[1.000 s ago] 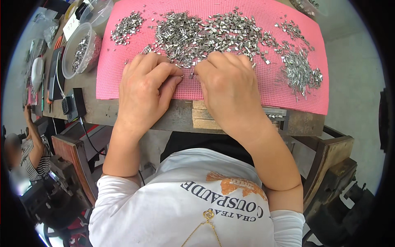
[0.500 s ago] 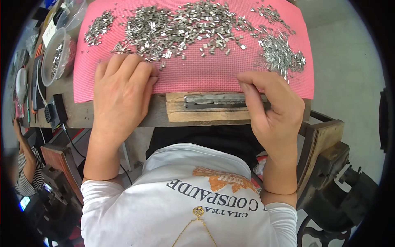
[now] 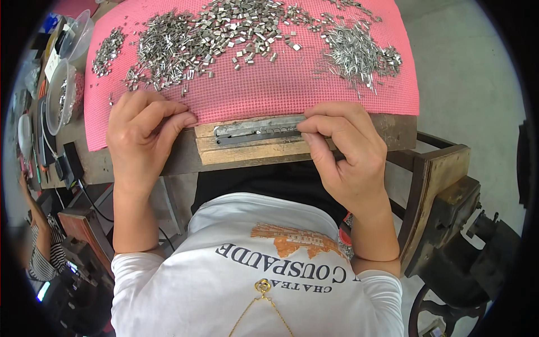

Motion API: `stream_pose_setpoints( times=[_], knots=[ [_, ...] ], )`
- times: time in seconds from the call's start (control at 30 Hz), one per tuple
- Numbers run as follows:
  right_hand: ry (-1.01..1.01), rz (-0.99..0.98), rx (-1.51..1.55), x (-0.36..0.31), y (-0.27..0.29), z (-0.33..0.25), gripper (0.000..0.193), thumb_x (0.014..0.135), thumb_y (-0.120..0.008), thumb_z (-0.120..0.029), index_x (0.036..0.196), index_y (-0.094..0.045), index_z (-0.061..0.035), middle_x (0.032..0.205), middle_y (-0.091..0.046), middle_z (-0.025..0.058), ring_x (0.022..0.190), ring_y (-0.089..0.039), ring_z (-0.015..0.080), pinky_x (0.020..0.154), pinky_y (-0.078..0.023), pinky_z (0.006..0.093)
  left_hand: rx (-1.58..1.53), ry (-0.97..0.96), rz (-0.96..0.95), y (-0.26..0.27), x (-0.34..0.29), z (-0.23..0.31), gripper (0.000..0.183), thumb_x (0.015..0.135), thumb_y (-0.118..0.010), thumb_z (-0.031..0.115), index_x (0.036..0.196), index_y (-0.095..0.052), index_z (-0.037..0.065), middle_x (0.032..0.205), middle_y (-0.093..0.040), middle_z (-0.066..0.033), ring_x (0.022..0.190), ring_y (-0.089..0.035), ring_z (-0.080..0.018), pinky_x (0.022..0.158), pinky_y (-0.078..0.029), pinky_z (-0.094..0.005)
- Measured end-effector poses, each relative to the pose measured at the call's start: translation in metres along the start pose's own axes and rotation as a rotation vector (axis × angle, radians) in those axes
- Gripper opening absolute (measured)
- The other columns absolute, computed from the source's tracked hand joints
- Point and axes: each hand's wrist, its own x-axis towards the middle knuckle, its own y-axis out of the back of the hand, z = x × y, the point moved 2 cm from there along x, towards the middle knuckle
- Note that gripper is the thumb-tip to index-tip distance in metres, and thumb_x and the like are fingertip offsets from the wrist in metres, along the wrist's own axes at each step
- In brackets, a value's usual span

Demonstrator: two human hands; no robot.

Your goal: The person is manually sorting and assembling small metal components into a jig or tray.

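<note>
Metal bar (image 3: 246, 128) seemingly being worked on.
Left hand (image 3: 139, 130), right hand (image 3: 352, 147) nearly pinched; grip can't be told; care seems needed.

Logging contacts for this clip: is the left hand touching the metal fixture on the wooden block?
Apart: in the head view, the wooden block shows between the left hand and the metal fixture.

Smooth grey floor (image 3: 460, 84) right of worn workbench (image 3: 401, 132); wooden post (image 3: 435, 188) near bench's right corner
</note>
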Motion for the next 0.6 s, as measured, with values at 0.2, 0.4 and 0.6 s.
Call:
stream_pose_setpoints(
  times=[0.2,0.4,0.6],
  knots=[
    [0.037,-0.011,-0.019,0.003,-0.003,0.003,0.022,0.075,-0.077,0.008,0.093,-0.070,-0.0018,0.096,-0.068,0.0089,0.086,-0.065,0.0283,0.077,-0.051,0.0395,-0.057,0.051,0.074,-0.001,-0.011,-0.007,0.020,0.071,-0.089,0.011,0.087,-0.079,0.007,0.080,-0.066,-0.0048,0.075,-0.061,-0.0232,0.069,-0.046,-0.0368],
    [0.089,-0.010,-0.102,0.008,-0.004,0.000,0.022,0.074,-0.076,0.012,0.091,-0.073,-0.0019,0.094,-0.070,0.0081,0.081,-0.066,0.0251,0.069,-0.052,0.0342,-0.029,0.074,0.022,0.005,-0.012,-0.005,0.017,0.073,-0.087,0.008,0.088,-0.079,0.007,0.081,-0.067,-0.0044,0.076,-0.061,-0.0229,0.069,-0.044,-0.0357],
    [0.160,-0.121,-0.186,0.010,0.005,-0.006,0.027,0.072,-0.076,0.008,0.098,-0.075,-0.0018,0.100,-0.073,0.0091,0.087,-0.066,0.0277,0.074,-0.051,0.0376,0.035,0.015,-0.017,0.004,-0.008,0.000,0.013,0.076,-0.081,0.004,0.087,-0.075,0.007,0.083,-0.068,-0.0036,0.077,-0.061,-0.0225,0.072,-0.043,-0.0360]
  ],
)
